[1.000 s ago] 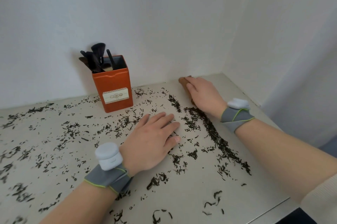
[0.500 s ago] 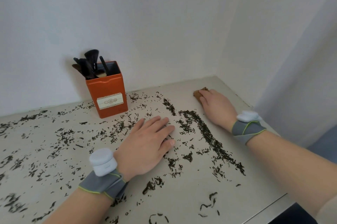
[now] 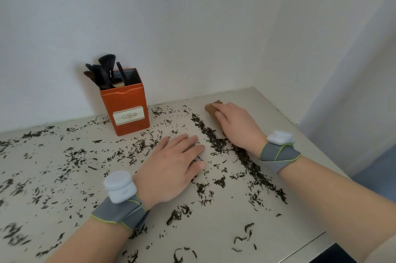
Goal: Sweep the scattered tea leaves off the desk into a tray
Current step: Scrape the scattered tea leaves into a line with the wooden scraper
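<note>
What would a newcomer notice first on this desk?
Dark tea leaves lie scattered over the whole pale desk, with a thicker band running beside the right hand, which holds a brown object near the back corner. The left hand lies flat among the leaves in the middle, and an orange tin of dark brushes stands against the back wall.

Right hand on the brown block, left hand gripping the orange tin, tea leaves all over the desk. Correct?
No: the left hand isn't gripping the orange tin. The head view shows it lying flat on the desk, apart from the tin. The right hand on the brown block and tea leaves all over the desk stand.
</note>
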